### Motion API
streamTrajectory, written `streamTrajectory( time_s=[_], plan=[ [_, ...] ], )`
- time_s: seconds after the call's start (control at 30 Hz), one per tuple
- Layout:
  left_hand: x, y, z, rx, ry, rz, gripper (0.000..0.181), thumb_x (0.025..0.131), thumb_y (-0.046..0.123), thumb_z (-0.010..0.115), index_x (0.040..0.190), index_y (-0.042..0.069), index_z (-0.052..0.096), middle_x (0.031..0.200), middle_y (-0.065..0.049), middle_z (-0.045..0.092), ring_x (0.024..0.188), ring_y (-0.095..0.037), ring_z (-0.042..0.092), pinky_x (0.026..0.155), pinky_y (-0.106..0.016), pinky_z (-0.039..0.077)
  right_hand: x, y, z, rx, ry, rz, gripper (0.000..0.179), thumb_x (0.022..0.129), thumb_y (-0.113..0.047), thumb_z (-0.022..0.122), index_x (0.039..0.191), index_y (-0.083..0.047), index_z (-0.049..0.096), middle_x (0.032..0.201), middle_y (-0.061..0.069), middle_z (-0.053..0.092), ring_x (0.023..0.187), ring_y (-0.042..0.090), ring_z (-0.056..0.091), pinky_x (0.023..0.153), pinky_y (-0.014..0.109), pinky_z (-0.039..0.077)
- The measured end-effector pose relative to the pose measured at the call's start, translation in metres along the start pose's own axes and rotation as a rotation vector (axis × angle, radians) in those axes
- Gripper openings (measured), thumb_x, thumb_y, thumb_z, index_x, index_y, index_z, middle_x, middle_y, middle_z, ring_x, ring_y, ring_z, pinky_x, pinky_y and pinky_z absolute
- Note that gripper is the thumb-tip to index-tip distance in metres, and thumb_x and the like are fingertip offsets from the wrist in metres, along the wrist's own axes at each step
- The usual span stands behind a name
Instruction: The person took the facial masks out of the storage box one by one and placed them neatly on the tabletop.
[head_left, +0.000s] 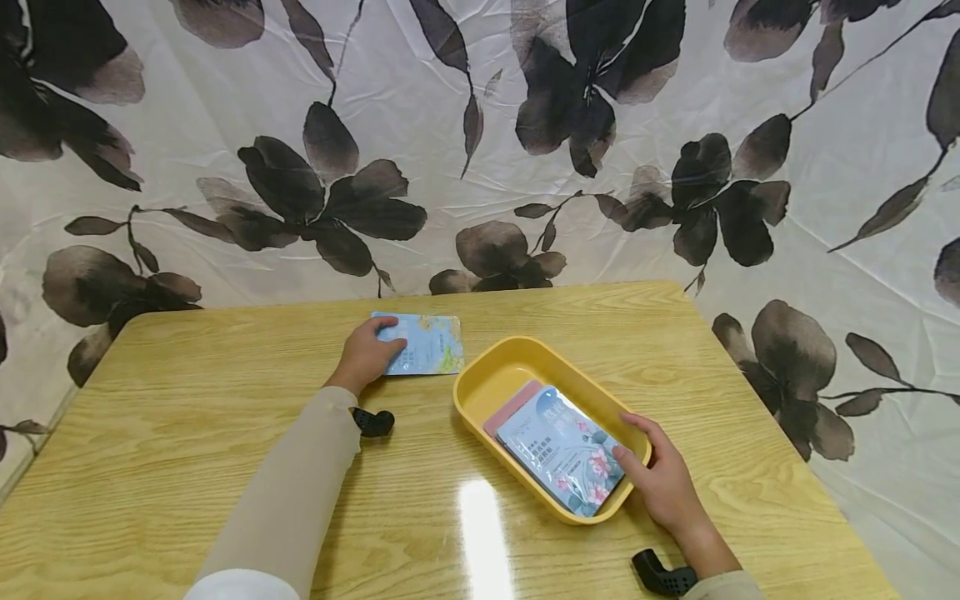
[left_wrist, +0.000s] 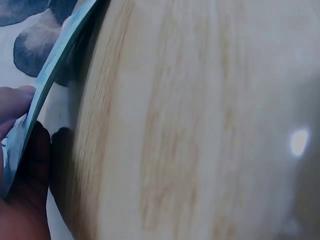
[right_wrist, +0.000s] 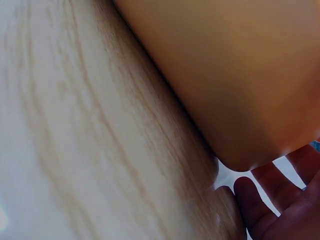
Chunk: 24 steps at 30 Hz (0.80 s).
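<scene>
My left hand (head_left: pixel 367 354) pinches the left end of a flat light-blue sachet (head_left: pixel 429 343) near the table's far edge. In the left wrist view the sachet (left_wrist: pixel 50 75) stands edge-on, with the thumb on one face and fingers behind the other. A yellow plastic bin (head_left: pixel 480 408) sits to the right of it. My right hand (head_left: pixel 663 479) holds this bin by its near right end, thumb over the rim and fingers along the outside. Inside lies a blue sachet with pink flowers (head_left: pixel 562 450), overlapping a pink one (head_left: pixel 517 404) that is mostly hidden.
Both hands work over a wood-grain table (head_left: pixel 225 417) with rounded far corners. Behind it hangs a white cloth with dark flowers (head_left: pixel 480 167). Black wrist mounts (head_left: pixel 375 422) show at both sleeves. A bright light reflection lies on the near tabletop.
</scene>
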<state>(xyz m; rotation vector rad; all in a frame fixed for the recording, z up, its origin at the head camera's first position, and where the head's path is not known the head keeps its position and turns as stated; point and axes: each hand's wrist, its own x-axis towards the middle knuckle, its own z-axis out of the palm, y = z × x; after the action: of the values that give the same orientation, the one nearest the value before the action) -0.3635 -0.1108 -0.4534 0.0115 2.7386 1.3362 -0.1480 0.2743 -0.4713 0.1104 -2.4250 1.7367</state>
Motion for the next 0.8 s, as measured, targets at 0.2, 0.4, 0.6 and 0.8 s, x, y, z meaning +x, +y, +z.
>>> streamTrajectory(
  time_s=[0.2,0.4,0.6,0.8],
  plan=[
    [0.0052,-0.0018,0.0007,0.063,0.003,0.014,0.047,0.084,0.028,0.061,0.126,0.01,0.048,0.135,-0.013,0.037,0.122,-0.029,0.032,0.1,-0.044,0.026,0.0006,0.0015,0.0006,0.005,0.006,0.005,0.044,0.088,-0.013,0.056,0.129,-0.006,0.041,0.13,0.017,0.036,0.104,0.032,0.048,0.07,0.028,0.05],
    [0.007,0.0,0.0008,0.13,0.003,0.037,0.05,0.083,0.026,0.062,0.126,0.006,0.047,0.132,-0.016,0.041,0.122,-0.032,0.033,0.099,-0.045,0.026,0.0007,0.002,0.0005,0.031,-0.004,0.005,0.045,0.088,-0.012,0.056,0.129,-0.006,0.04,0.13,0.019,0.035,0.103,0.033,0.048,0.069,0.029,0.05],
    [0.0055,0.0033,-0.0004,0.18,0.008,0.049,0.049,0.083,0.026,0.063,0.125,0.004,0.048,0.129,-0.018,0.043,0.121,-0.034,0.035,0.099,-0.045,0.027,0.0003,0.0001,0.0001,0.038,-0.02,-0.006,0.045,0.089,-0.011,0.055,0.131,-0.005,0.038,0.131,0.021,0.034,0.103,0.035,0.047,0.07,0.03,0.05],
    [0.0043,0.0046,-0.0015,0.207,-0.005,0.027,0.049,0.083,0.027,0.063,0.124,0.003,0.049,0.129,-0.019,0.043,0.121,-0.035,0.034,0.099,-0.046,0.027,0.0002,-0.0016,-0.0005,0.03,-0.013,0.006,0.045,0.089,-0.012,0.055,0.13,-0.006,0.039,0.132,0.02,0.034,0.104,0.034,0.047,0.07,0.029,0.05]
  ],
)
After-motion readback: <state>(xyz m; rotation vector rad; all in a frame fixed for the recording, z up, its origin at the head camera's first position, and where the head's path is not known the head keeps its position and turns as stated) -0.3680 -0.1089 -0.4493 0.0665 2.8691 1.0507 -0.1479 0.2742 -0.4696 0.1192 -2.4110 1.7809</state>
